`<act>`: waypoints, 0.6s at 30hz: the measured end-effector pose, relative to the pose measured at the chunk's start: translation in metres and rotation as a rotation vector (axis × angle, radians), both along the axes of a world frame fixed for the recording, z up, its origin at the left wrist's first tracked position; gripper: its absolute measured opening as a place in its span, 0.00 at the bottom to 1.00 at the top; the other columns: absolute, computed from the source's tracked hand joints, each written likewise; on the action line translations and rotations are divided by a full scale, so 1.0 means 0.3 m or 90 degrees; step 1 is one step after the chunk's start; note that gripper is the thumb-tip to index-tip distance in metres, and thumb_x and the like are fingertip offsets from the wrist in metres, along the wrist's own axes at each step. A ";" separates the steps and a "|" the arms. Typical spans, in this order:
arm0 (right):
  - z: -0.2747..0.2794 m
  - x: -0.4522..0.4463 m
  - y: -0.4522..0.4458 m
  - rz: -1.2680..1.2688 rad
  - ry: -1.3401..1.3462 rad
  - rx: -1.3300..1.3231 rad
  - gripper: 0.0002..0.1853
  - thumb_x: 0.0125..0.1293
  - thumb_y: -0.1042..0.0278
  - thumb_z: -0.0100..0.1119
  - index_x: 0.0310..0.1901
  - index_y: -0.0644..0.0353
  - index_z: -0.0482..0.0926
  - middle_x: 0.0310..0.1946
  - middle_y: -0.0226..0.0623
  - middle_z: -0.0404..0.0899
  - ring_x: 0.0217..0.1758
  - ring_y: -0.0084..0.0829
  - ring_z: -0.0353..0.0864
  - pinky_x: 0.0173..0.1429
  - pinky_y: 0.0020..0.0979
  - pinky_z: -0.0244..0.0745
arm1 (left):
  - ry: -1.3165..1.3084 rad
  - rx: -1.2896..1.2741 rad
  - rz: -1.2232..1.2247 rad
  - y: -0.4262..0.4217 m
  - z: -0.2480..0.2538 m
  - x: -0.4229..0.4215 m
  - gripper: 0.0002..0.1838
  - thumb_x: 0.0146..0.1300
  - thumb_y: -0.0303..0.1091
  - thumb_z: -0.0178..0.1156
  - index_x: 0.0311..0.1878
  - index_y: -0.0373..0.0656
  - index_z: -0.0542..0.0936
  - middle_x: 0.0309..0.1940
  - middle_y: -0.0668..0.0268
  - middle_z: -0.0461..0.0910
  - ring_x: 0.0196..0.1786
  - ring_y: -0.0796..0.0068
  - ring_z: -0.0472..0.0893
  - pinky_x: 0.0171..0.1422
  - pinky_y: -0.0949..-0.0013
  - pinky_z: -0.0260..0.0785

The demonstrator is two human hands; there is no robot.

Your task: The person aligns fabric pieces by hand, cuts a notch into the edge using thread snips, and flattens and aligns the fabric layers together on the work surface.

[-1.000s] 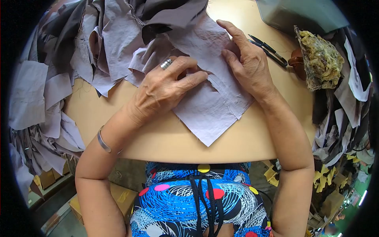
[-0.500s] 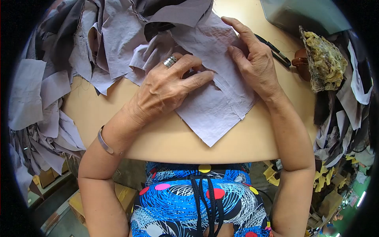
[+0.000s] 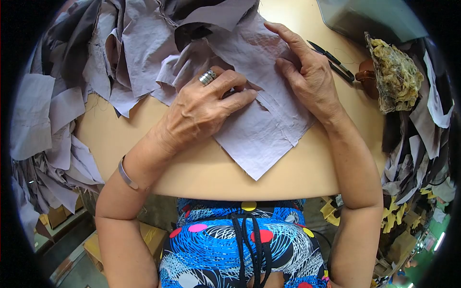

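Observation:
A pale lilac-grey piece of cloth [image 3: 261, 144] lies on the table, one corner pointing toward me. Along it runs a seam or folded strip with a small gap. My left hand [image 3: 206, 103], wearing a silver ring, rests on its left part. Its thumb and forefinger are closed on the cloth near that seam; the other fingers are curled and partly hidden. At the cloth's right edge is my right hand [image 3: 309, 79], its thumb and forefinger apart and lying on or just over the fabric.
A heap of grey and dark cloth pieces [image 3: 144, 53] covers the back left, and more hang at both sides. On the right are a slim black two-armed tool [image 3: 333, 62], a brown object [image 3: 367, 77] and a yellowish fibrous clump [image 3: 398, 77]. A grey translucent container [image 3: 370, 19] stands behind.
My left thumb and forefinger have shifted slightly left. My right forefinger has straightened a little, and the cloth's near corner has moved slightly toward me.

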State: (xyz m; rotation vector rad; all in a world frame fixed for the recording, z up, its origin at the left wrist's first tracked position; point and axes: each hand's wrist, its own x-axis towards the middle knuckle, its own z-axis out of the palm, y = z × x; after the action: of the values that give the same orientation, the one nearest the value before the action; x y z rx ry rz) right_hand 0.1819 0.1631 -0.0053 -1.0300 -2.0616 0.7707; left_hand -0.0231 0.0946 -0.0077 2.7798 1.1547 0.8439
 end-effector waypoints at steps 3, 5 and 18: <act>-0.003 -0.006 -0.005 -0.024 0.014 0.004 0.31 0.59 0.82 0.56 0.64 0.44 0.70 0.23 0.26 0.68 0.26 0.17 0.62 0.38 0.21 0.67 | -0.008 -0.005 0.008 0.001 0.000 -0.001 0.16 0.50 0.22 0.62 0.45 0.45 0.82 0.37 0.65 0.75 0.38 0.66 0.79 0.38 0.67 0.75; 0.005 -0.005 -0.007 -0.039 0.017 -0.015 0.31 0.59 0.82 0.55 0.64 0.44 0.70 0.23 0.25 0.67 0.27 0.17 0.62 0.38 0.20 0.66 | -0.012 -0.007 0.009 0.002 0.003 0.002 0.16 0.50 0.22 0.62 0.45 0.45 0.82 0.37 0.65 0.75 0.39 0.66 0.79 0.38 0.67 0.75; 0.000 -0.003 0.000 -0.023 -0.004 -0.014 0.28 0.59 0.82 0.54 0.61 0.48 0.74 0.24 0.24 0.67 0.27 0.16 0.62 0.37 0.19 0.65 | 0.050 0.011 0.076 -0.018 0.001 0.023 0.18 0.51 0.24 0.61 0.48 0.46 0.80 0.41 0.65 0.73 0.41 0.66 0.78 0.43 0.65 0.75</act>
State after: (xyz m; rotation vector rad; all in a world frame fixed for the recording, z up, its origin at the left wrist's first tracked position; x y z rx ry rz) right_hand 0.1810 0.1630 -0.0054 -1.0803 -2.0380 0.7743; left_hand -0.0161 0.0891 -0.0074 2.8055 1.3445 0.7615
